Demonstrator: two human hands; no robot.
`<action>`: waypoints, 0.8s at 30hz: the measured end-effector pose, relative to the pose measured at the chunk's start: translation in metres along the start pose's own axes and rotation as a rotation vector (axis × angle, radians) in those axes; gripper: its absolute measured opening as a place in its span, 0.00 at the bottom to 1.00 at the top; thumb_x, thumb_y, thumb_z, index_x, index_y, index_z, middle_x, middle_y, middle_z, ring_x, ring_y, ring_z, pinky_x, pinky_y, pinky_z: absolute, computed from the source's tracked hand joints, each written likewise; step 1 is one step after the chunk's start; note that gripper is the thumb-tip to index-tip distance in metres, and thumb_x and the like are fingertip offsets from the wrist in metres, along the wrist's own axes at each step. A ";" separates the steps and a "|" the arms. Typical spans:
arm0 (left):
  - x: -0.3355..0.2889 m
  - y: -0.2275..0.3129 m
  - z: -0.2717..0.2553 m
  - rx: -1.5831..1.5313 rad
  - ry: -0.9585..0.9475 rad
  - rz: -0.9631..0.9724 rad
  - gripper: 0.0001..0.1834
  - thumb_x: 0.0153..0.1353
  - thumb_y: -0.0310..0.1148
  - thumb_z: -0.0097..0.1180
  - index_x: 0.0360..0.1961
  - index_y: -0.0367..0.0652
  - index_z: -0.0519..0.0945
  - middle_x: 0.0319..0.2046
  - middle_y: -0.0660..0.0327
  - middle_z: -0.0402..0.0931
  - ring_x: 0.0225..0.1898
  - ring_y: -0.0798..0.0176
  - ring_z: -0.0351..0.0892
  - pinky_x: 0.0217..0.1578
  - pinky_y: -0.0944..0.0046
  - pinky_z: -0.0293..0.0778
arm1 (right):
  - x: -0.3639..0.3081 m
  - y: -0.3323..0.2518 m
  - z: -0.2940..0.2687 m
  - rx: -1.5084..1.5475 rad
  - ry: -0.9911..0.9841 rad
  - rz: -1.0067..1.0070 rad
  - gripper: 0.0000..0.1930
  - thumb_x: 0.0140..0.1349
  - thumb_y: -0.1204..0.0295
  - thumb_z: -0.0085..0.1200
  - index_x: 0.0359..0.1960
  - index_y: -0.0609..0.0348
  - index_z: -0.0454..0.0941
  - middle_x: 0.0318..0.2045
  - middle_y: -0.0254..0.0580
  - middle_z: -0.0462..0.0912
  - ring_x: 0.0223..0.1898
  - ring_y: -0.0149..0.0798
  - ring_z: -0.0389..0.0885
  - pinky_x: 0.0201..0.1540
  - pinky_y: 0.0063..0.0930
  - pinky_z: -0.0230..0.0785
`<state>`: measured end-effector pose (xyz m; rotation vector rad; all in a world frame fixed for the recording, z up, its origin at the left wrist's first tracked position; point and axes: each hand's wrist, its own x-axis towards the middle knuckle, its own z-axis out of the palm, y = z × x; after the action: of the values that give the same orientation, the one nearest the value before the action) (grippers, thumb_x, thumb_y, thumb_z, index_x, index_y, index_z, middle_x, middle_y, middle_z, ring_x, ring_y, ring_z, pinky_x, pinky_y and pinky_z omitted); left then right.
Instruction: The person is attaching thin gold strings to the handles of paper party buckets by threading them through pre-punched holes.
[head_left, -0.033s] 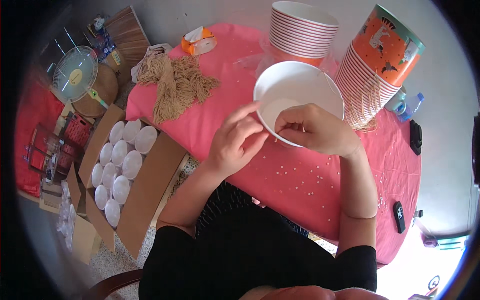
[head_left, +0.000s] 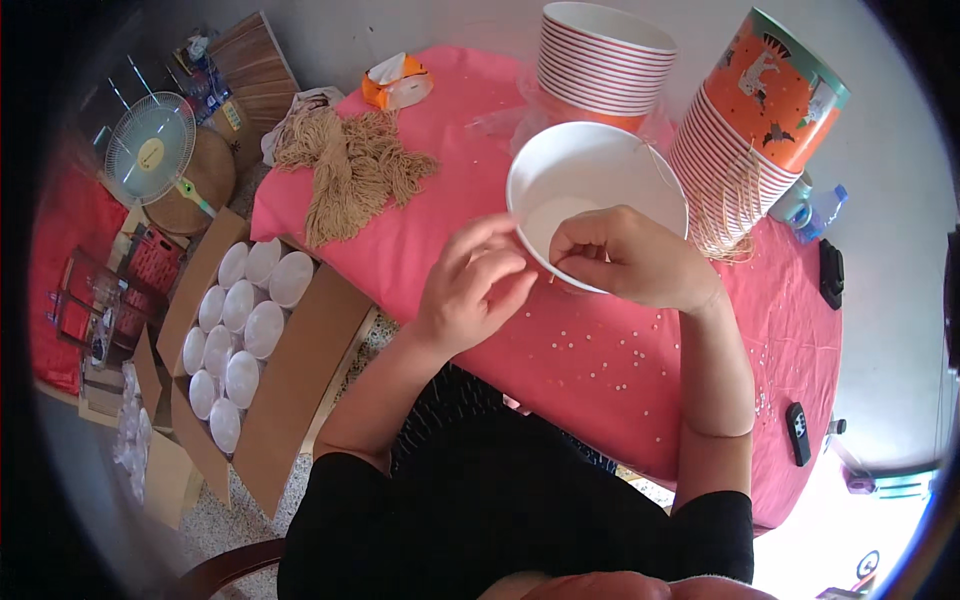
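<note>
A white paper bucket (head_left: 560,170) stands before me on the pink-covered table, its mouth tilted toward me. A thin tan string (head_left: 655,157) shows at its far right rim. My right hand (head_left: 635,258) reaches over the near rim, its thumb and fingers pinched together just inside. What they grip is hidden. Beside the near left rim is my left hand (head_left: 475,285), its fingers bent and apart, with nothing visible in them. A small orange bit shows just below the rim, between the hands.
Behind stand a stack of white-rimmed buckets (head_left: 605,75) and, to the right, a stack with an orange printed bucket (head_left: 770,90). A bundle of tan strings (head_left: 350,170) and a tissue pack (head_left: 398,82) lie left. Small white dots litter the pink cloth (head_left: 560,400). A carton (head_left: 300,370) holds clear cups.
My left hand's fingers have shifted very slightly down and curled a little more near the rim. The right hand and the bucket look the same.
</note>
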<state>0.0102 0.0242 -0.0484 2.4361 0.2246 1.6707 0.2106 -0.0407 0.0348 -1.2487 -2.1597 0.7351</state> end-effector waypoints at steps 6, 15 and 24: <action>-0.009 0.007 0.012 0.016 0.059 -0.021 0.15 0.45 0.26 0.71 0.34 0.42 0.79 0.42 0.58 0.72 0.37 0.61 0.78 0.31 0.64 0.78 | 0.002 0.000 -0.002 0.015 -0.016 0.000 0.03 0.58 0.78 0.55 0.31 0.65 0.79 0.24 0.37 0.80 0.25 0.27 0.74 0.29 0.23 0.67; -0.002 0.009 0.015 0.018 0.040 -0.053 0.13 0.45 0.21 0.68 0.33 0.40 0.79 0.38 0.58 0.75 0.33 0.60 0.79 0.30 0.65 0.76 | -0.002 0.005 -0.003 0.008 0.034 -0.050 0.03 0.57 0.79 0.55 0.33 0.64 0.78 0.23 0.36 0.78 0.26 0.26 0.74 0.29 0.22 0.66; 0.020 -0.001 -0.016 -1.159 0.277 -0.801 0.05 0.67 0.29 0.50 0.43 0.45 0.71 0.35 0.54 0.80 0.26 0.69 0.76 0.25 0.73 0.70 | -0.020 -0.005 -0.022 -0.183 0.257 0.074 0.08 0.56 0.81 0.53 0.37 0.62 0.78 0.22 0.31 0.72 0.22 0.23 0.67 0.25 0.21 0.60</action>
<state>0.0024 0.0310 -0.0251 1.0485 0.1572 1.1913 0.2313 -0.0562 0.0506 -1.4376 -2.0122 0.3870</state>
